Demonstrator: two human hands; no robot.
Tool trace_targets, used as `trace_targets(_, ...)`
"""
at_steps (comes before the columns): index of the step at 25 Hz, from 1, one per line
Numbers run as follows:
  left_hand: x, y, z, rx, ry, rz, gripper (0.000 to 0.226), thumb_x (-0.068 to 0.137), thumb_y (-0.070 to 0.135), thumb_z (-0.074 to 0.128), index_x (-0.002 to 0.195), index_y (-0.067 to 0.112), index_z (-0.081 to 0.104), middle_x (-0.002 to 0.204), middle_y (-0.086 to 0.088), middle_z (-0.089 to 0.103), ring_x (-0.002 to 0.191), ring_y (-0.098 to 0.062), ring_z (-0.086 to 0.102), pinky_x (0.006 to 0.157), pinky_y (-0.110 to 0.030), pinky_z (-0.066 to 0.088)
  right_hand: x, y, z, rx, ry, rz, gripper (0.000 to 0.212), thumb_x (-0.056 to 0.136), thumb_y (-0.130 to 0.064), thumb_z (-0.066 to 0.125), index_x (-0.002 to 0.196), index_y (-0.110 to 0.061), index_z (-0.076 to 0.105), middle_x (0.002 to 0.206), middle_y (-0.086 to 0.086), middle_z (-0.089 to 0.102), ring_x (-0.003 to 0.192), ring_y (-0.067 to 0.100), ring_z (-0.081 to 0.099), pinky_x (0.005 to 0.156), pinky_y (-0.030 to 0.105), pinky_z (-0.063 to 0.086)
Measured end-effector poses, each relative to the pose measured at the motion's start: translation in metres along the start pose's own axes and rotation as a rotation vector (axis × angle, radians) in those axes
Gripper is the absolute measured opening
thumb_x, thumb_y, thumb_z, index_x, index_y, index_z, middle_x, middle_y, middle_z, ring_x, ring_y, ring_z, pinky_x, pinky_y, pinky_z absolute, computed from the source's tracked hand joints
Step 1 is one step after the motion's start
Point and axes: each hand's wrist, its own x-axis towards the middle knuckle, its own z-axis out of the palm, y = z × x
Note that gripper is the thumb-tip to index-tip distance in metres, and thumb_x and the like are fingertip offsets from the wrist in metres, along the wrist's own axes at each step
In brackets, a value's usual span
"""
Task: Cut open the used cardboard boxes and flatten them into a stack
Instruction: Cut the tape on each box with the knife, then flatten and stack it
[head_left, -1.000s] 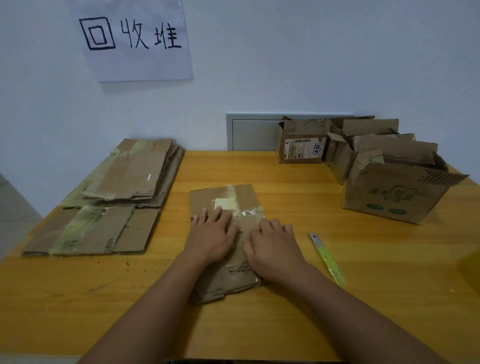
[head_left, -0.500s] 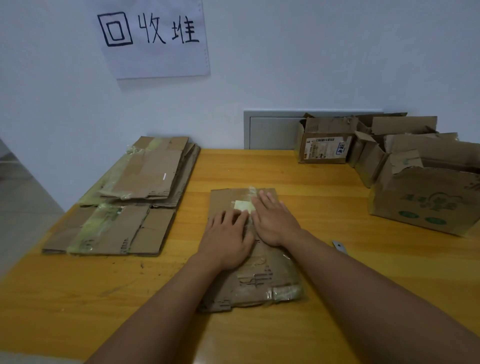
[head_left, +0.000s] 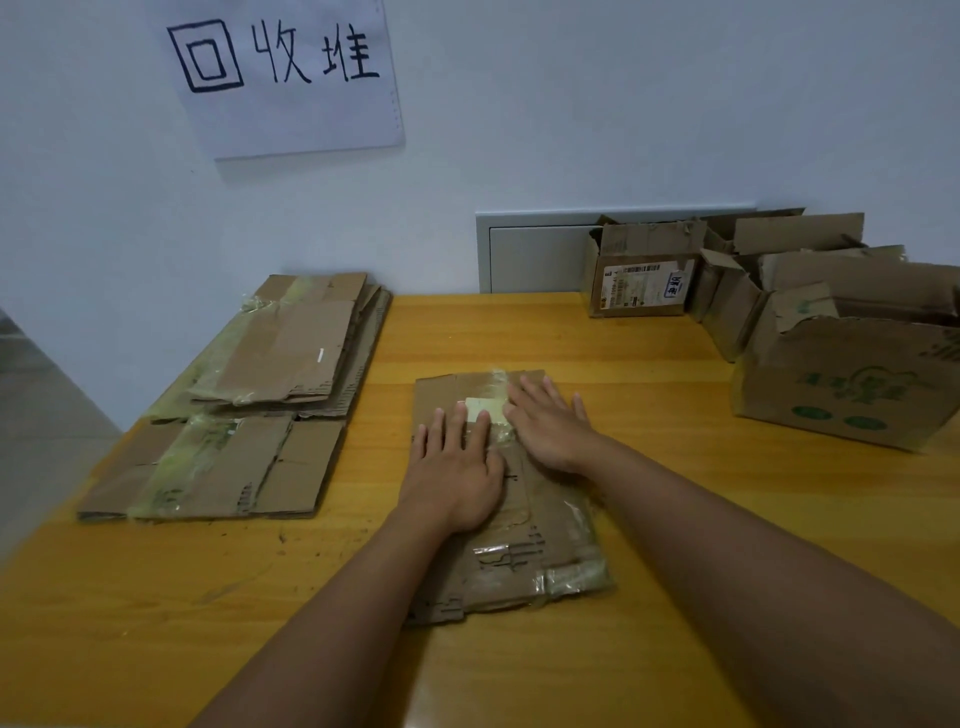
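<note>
Head view: left hand (head_left: 457, 475) and right hand (head_left: 548, 423) pressed flat-fingered, grasping nothing, on flattened box (head_left: 524, 540). Risk: taped flaps below palms could spring back once released.

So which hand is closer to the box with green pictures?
Right. The right hand lies nearer the green-printed box; the left hand presses the flattened cardboard farther away.
</note>
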Motion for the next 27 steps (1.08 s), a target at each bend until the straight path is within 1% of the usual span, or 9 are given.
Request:
trace_targets(4, 0.002, 0.0, 0.001, -0.005, 0.008, 0.009, 0.059, 0.1, 0.047, 0.01, 0.155, 0.029, -0.002, 0.163, -0.002, -0.012, 0.148, -0.023, -0.015, 0.118, -0.041, -0.011, -0.053, 0.006, 0.024, -0.095, 0.187, 0.0, 0.056, 0.105, -0.036, 0.02, 0.157, -0.019, 0.008, 0.165, 0.001, -0.002, 0.151, 0.018, -0.007, 0.119, 0.04, -0.007)
trace_targets(8, -0.001, -0.002, 0.0, -0.02, 0.029, 0.024, 0.057, 0.102, 0.046, 0.015, 0.156, 0.027, 0.006, 0.164, -0.003, -0.006, 0.149, -0.024, -0.01, 0.12, -0.042, -0.007, -0.081, -0.001, 0.046, -0.098, 0.212, 0.061, 0.058, 0.104, -0.042, 0.013, 0.156, -0.019, 0.006, 0.165, 0.0, -0.006, 0.151, 0.016, -0.007, 0.119, 0.04, -0.006)
trace_targets(10, -0.007, 0.0, -0.006, -0.124, 0.125, 0.086, 0.05, 0.103, 0.041, 0.027, 0.15, 0.024, 0.03, 0.161, -0.004, 0.019, 0.149, -0.024, 0.01, 0.121, -0.045, 0.006, -0.082, -0.003, 0.046, -0.132, 0.22, 0.082, 0.06, 0.102, -0.047, 0.009, 0.157, -0.02, 0.005, 0.165, -0.001, -0.006, 0.151, 0.017, -0.009, 0.119, 0.044, -0.008)
trace_targets(12, -0.018, 0.003, -0.013, -0.21, 0.252, 0.176, 0.036, 0.102, 0.034, 0.036, 0.132, 0.021, 0.052, 0.143, -0.001, 0.049, 0.138, -0.024, 0.037, 0.114, -0.043, 0.026, -0.084, -0.004, 0.045, -0.187, 0.238, 0.097, 0.063, 0.1, -0.049, 0.008, 0.157, -0.021, 0.008, 0.165, -0.002, -0.004, 0.15, 0.021, -0.015, 0.118, 0.049, -0.011)
trace_targets(13, -0.025, 0.005, -0.015, -0.194, 0.289, 0.198, 0.035, 0.102, 0.032, 0.036, 0.128, 0.02, 0.056, 0.138, 0.0, 0.054, 0.134, -0.022, 0.042, 0.111, -0.04, 0.031, -0.084, -0.005, 0.045, -0.208, 0.247, 0.101, 0.064, 0.099, -0.05, 0.008, 0.156, -0.021, 0.009, 0.165, -0.002, -0.002, 0.15, 0.023, -0.017, 0.118, 0.05, -0.012)
trace_targets(16, -0.051, 0.004, -0.005, -0.088, 0.201, 0.152, 0.046, 0.103, 0.041, 0.027, 0.141, 0.023, 0.044, 0.156, -0.001, 0.032, 0.147, -0.02, 0.02, 0.119, -0.041, 0.018, -0.085, -0.006, 0.044, -0.22, 0.264, 0.111, 0.066, 0.098, -0.051, 0.008, 0.156, -0.022, 0.01, 0.165, -0.003, 0.001, 0.149, 0.025, -0.018, 0.117, 0.051, -0.014)
trace_targets(20, -0.076, 0.002, 0.012, -0.016, 0.047, 0.039, 0.061, 0.098, 0.06, 0.011, 0.154, 0.038, 0.002, 0.163, 0.006, -0.008, 0.149, -0.018, -0.013, 0.118, -0.043, -0.01, -0.087, -0.006, 0.044, -0.205, 0.269, 0.114, 0.065, 0.098, -0.053, 0.008, 0.157, -0.024, 0.008, 0.165, -0.005, -0.002, 0.149, 0.025, -0.02, 0.117, 0.05, -0.017)
trace_targets(24, -0.075, 0.005, 0.014, -0.01, 0.07, 0.016, 0.066, 0.091, 0.065, 0.004, 0.152, 0.041, -0.002, 0.162, 0.007, -0.009, 0.148, -0.016, -0.015, 0.115, -0.041, -0.015, -0.091, -0.004, 0.037, -0.084, 0.298, 0.076, 0.06, 0.1, -0.052, 0.024, 0.154, -0.025, 0.02, 0.165, -0.001, 0.004, 0.15, 0.024, -0.013, 0.12, 0.047, -0.005)
trace_targets(27, -0.075, 0.005, 0.015, 0.001, 0.076, 0.005, 0.074, 0.084, 0.07, -0.003, 0.152, 0.041, -0.002, 0.163, 0.006, -0.008, 0.148, -0.018, -0.015, 0.115, -0.043, -0.016, -0.103, -0.005, 0.038, -0.029, 0.457, 0.064, 0.049, 0.096, -0.05, 0.037, 0.138, -0.026, 0.045, 0.155, 0.004, 0.029, 0.142, 0.023, 0.013, 0.113, 0.044, 0.02)
